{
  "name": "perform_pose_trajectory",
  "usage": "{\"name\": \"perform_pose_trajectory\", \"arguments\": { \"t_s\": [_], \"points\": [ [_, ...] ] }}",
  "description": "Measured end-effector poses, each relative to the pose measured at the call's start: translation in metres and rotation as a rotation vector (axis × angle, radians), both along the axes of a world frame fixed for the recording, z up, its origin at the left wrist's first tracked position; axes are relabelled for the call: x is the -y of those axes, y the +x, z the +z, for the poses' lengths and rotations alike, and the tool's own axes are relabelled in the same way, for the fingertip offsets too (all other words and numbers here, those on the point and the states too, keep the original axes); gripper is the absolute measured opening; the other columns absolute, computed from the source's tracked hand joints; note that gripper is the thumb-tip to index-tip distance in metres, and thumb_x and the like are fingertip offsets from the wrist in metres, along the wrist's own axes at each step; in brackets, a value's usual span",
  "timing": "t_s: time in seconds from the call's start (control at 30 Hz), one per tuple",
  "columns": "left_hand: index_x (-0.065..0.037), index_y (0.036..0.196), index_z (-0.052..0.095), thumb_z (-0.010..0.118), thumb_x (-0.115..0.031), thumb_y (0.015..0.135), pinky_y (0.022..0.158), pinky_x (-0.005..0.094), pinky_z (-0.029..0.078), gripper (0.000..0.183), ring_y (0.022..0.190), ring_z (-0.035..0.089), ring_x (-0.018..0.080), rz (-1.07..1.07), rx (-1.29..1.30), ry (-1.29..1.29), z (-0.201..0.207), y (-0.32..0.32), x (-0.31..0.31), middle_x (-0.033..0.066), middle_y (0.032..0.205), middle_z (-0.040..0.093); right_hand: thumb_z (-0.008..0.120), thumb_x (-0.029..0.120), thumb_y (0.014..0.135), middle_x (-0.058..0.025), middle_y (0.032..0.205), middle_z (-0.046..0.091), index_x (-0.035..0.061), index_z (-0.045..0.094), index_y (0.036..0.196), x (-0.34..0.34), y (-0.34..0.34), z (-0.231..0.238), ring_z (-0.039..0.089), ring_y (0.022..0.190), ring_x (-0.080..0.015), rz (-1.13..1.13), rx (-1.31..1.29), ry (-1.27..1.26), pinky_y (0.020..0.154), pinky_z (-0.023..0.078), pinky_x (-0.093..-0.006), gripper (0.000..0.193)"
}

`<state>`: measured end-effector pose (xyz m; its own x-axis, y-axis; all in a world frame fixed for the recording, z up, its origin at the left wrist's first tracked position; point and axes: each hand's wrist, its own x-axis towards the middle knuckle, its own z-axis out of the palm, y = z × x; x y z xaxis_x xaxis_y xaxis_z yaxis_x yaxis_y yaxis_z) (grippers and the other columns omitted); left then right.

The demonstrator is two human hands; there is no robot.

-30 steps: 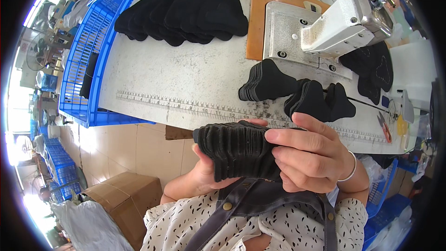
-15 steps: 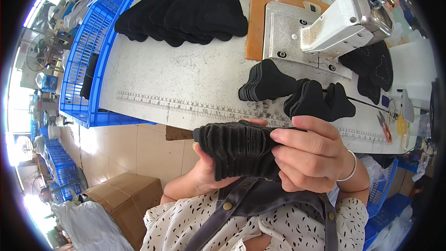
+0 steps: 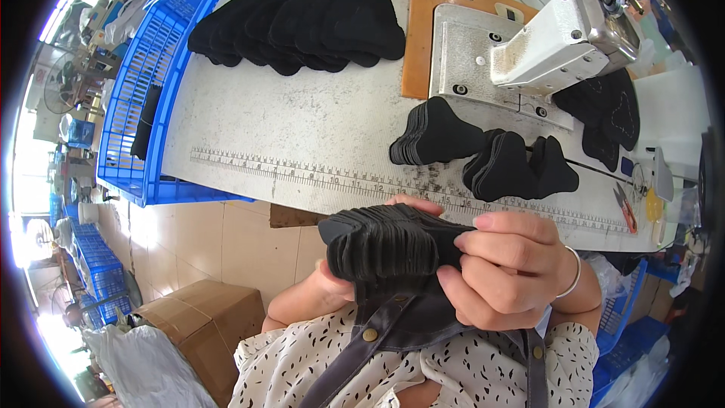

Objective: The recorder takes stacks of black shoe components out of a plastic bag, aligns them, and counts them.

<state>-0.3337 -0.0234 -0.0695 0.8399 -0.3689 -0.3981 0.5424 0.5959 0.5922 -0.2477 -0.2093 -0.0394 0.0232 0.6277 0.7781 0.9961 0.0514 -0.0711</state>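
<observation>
A thick stack of black fabric pieces is held up before my chest, just off the table's front edge. My left hand is wrapped round it from the left and behind, with fingertips showing past its far side. My right hand pinches the right end of the stack between thumb and fingers; whether it grips one piece or several is hidden. On the table beyond lie a small pile of matching black pieces and another black pile to its right.
A white sewing machine stands at the back right, with black stitched pieces beside it. Overlapping larger black pieces lie at the far left, near a blue crate. Small red-handled snips rest at the right; a cardboard box is below left.
The stack has tilted in my left hand, and its edges have bunched closer together. My right hand has moved slightly down, its fingertips now at the stack's right end.
</observation>
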Motion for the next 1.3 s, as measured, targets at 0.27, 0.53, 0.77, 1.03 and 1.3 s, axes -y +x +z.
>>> {"name": "perform_pose_trajectory", "arguments": {
  "t_s": [0.27,0.53,0.77,1.03,1.3],
  "points": [
    [-0.005,0.115,0.054,0.061,-0.018,0.088,0.087,0.0257,0.048,0.031,0.091,0.059,0.0121,0.081,0.035,0.005,0.005,0.001,0.002,0.005,0.103,0.062,0.062,0.007,0.071,0.0014,0.094,0.061,0.0116,0.063,0.076,-0.005,-0.007,-0.005,0.061,0.084,-0.0162,-0.072,-0.107,0.097,0.081,0.051,-0.035,0.007],
    [0.0,0.128,0.041,0.082,-0.037,0.071,0.099,0.0307,0.048,0.08,0.112,0.057,0.0172,0.019,0.185,-0.489,-0.034,0.004,0.001,0.0119,0.121,0.057,0.067,0.009,0.077,0.0023,0.106,0.068,0.0151,0.055,0.071,-0.003,-0.006,0.0,0.064,0.1,-0.0162,-0.079,-0.171,0.019,0.085,0.049,-0.0337,0.016],
    [0.001,0.129,0.039,0.086,-0.048,0.058,0.101,0.0317,0.046,0.098,0.113,0.056,0.0178,0.01,0.111,-0.347,-0.028,0.0,0.002,0.0117,0.121,0.055,0.066,0.011,0.078,0.0029,0.103,0.068,0.0156,0.057,0.073,-0.001,-0.007,0.002,0.064,0.1,-0.0153,-0.08,-0.186,-0.012,0.087,0.048,-0.0345,0.011],
    [0.001,0.13,0.036,0.087,-0.057,0.048,0.103,0.0328,0.045,0.112,0.115,0.056,0.0187,0.029,0.213,-0.49,-0.032,0.001,0.004,0.0113,0.121,0.054,0.065,0.011,0.077,-0.0007,0.101,0.068,0.0131,0.058,0.074,-0.003,-0.006,-0.001,0.065,0.099,-0.0177,-0.071,-0.194,0.024,0.092,0.049,-0.0357,0.008],
    [0.002,0.131,0.034,0.088,-0.064,0.041,0.104,0.0335,0.045,0.124,0.116,0.055,0.0191,0.06,0.276,-0.638,-0.037,0.002,0.011,0.0108,0.121,0.052,0.066,0.007,0.075,-0.0066,0.085,0.058,0.0041,0.052,0.066,-0.007,0.003,-0.001,0.066,0.098,-0.0289,0.124,-0.304,0.062,0.089,0.057,-0.0417,0.017]
  ]
}}
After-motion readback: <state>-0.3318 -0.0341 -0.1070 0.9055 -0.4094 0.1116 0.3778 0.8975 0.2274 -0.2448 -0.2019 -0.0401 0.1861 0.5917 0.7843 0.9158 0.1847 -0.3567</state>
